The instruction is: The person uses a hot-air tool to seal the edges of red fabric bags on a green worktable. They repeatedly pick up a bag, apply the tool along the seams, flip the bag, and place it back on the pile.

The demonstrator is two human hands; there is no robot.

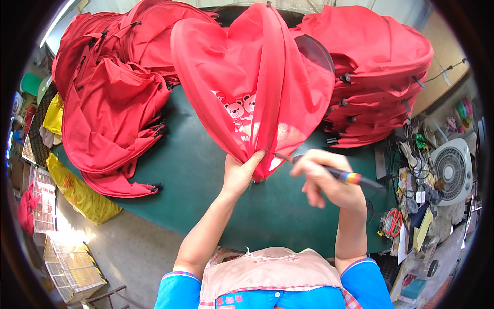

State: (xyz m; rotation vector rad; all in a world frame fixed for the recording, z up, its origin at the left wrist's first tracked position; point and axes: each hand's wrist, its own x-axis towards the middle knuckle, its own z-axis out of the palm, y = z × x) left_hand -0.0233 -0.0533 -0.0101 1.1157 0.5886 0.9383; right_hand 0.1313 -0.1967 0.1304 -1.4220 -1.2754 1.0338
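A red fabric canopy point(218, 62) with curved hoops and printed white bears stands in front of me, its lower end narrowing to a point over the table. My left hand point(237, 176) pinches the gathered fabric near that point, thumb pressed on top. In my right hand point(329, 180) is a soldering iron point(355, 178) with a dark handle and a rainbow-coloured band. Its thin metal tip points left at the canopy's edge, close to my left thumb. Whether the tip touches the cloth I cannot tell. My right hand is slightly blurred.
Red canopies lie in a heap point(113, 103) at the left and a stack point(370, 67) at the right of the green table point(190, 201). Beyond its right edge are a fan point(452, 170), scissors point(394, 222) and clutter. A yellow bag point(82, 193) and wire crate point(72, 265) are at left.
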